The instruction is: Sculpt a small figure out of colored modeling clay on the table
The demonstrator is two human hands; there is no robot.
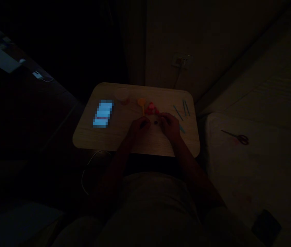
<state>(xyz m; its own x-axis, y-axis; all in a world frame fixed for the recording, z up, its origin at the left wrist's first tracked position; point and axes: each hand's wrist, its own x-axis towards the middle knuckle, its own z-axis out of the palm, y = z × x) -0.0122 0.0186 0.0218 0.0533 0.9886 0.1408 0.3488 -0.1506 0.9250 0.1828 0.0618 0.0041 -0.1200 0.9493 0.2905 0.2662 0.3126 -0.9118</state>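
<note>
Both hands are over the small wooden table in dim light. My left hand (pixel 139 127) has its fingers curled, thumb and fingertips close together; whatever they hold, if anything, is too dark to make out. To the right, my right hand (pixel 170 125) is closed in a similar pinch, its fingertips beside a small red figure (pixel 151 108) with a pinkish middle. Between the hands a small dark round piece (pixel 155 122) lies on the tabletop. An orange tool with a round head (pixel 141 102) lies just beyond my left hand. A teal flat tool (pixel 181 129) is partly covered by my right hand.
A lit, blurred-out phone (pixel 103 113) lies on the left of the table (pixel 89 137), near a clear tub (pixel 122 96). Thin teal sticks (pixel 178 113) lie at right. Scissors (pixel 242 139) rest on a pale surface beside the table. A wall socket (pixel 182 61) holds a plug.
</note>
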